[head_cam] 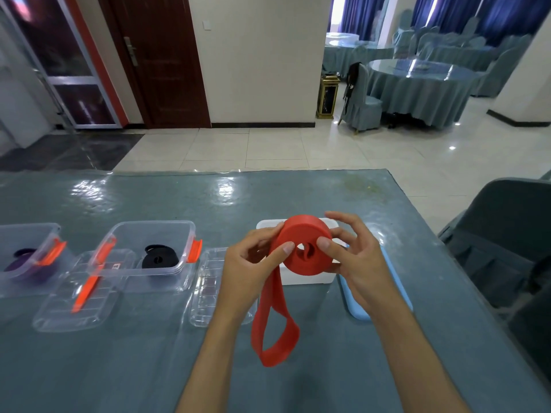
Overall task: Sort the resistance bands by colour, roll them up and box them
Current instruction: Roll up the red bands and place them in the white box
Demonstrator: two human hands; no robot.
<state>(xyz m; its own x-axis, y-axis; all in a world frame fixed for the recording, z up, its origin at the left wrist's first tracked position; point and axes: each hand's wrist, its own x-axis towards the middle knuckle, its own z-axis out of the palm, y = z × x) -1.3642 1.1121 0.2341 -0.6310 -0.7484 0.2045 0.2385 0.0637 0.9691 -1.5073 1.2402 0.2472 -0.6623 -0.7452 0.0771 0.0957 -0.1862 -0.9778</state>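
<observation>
1. Red band (pixel 304 248) mostly wound into a coil, held in the air above the white box (pixel 310 278) at about 1 o'clock of centre on the surface (pixel 149 368); a loose loop of tail hangs down towards 6 o'clock, its end close to the surface
2. Left hand (pixel 253 263) grips the coil from 9 o'clock, thumb pressed on the near face beside the core, fingers curled behind
3. Right hand (pixel 354 257) pinches it from 3 o'clock, thumb on the face, fingers partly spread round the rim
4. Risk: the band is elastic, so any easing of either thumb would likely let the turns spring loose and the coil unwind
5. Risk: the hollow core could telescope sideways if the thumbs push unevenly
6. Risk: the hanging tail may twist as it feeds in, giving a lopsided roll that may not sit in the white box
7. Black band (pixel 159 259) lies rolled in the clear box (pixel 149 231) at 9 o'clock, purple band (pixel 24 263) in the far-left box (pixel 18 231); dropping red there would break the colour sort
8. Blue lid (pixel 351 305) lies at 3 o'clock of the white box, partly under the right hand
</observation>
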